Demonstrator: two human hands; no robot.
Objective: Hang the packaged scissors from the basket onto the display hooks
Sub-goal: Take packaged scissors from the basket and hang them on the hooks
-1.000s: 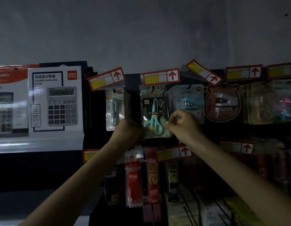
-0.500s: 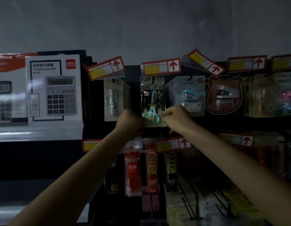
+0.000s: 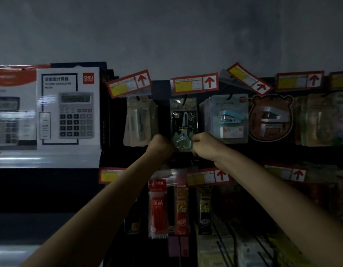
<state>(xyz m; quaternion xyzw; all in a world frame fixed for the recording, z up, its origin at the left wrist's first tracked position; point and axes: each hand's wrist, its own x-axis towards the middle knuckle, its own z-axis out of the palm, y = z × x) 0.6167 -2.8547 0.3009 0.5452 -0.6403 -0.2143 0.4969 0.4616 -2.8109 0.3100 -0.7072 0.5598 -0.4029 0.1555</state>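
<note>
Your hands closed in toward each other versus a second ago. Left hand and right hand each pinched a bottom corner of the packaged scissors, held upright under the middle price tag, beside the stapler pack. Couldn't tell if it was already hung.

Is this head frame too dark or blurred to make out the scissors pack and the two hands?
Head view: dim, lower shelves near black. Head view: the scissors pack shows pale-blue handles under faint glare, its print unreadable. Head view: the left hand and right hand, at its lower corners, are soft but clearly outlined. Head view: the calculator box is brightest, its text smeared.
</note>
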